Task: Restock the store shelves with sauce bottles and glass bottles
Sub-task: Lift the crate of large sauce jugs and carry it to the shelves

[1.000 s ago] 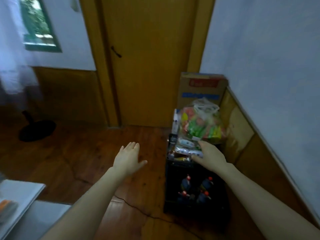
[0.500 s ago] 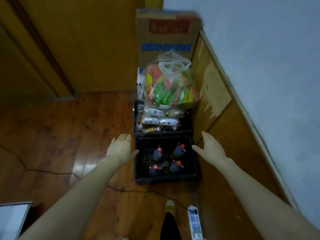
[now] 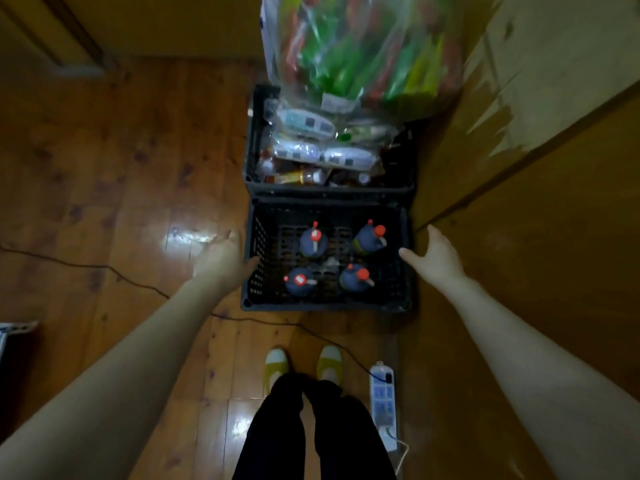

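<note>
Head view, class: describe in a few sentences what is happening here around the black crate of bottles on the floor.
A person stands over a black crate holding four upright dark bottles with red caps. The left hand and right hand are open, one at each side of the crate; neither grips anything yet. Behind it sits a second crate full of packets, a clear bag of colourful goods at its far end.
</note>
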### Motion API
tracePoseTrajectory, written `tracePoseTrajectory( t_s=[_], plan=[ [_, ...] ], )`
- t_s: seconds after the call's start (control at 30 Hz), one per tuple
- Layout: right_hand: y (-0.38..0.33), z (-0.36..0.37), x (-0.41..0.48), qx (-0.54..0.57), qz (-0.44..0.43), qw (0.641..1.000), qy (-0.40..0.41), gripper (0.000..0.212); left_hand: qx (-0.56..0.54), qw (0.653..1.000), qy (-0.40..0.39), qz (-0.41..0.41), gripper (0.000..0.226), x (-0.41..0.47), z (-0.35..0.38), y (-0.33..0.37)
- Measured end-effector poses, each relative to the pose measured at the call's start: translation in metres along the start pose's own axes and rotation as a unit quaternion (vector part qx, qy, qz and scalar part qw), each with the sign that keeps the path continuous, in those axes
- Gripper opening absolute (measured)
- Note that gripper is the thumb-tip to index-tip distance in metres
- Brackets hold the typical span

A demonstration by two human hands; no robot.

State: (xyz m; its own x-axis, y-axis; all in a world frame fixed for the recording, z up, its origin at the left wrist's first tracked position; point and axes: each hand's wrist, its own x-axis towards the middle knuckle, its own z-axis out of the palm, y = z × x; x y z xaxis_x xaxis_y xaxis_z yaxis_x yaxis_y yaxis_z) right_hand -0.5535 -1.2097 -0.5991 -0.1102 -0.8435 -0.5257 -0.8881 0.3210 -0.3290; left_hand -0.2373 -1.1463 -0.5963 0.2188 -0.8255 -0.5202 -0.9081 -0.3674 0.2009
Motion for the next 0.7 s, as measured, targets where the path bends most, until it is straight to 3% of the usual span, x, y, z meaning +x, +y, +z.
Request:
tracePoseTrajectory(
  t_s=[0.33,0.57,0.7],
  plan=[
    [0.071,0.127,0.137,0.032,0.078,0.996,0.025,0.082,-0.056,0.996,-0.013,-0.073,0.048,0.134,0.148,-0.048],
    [0.112,0.172,0.185,0.071,0.131,0.987,0.053,0.078,-0.15,0.983,0.043,-0.096,0.058,0.185,0.196,-0.059],
    [0.123,0.189,0.196,0.102,0.139,0.983,0.065,0.065,-0.247,0.961,0.077,-0.101,0.059,0.192,0.21,-0.064]
  ],
)
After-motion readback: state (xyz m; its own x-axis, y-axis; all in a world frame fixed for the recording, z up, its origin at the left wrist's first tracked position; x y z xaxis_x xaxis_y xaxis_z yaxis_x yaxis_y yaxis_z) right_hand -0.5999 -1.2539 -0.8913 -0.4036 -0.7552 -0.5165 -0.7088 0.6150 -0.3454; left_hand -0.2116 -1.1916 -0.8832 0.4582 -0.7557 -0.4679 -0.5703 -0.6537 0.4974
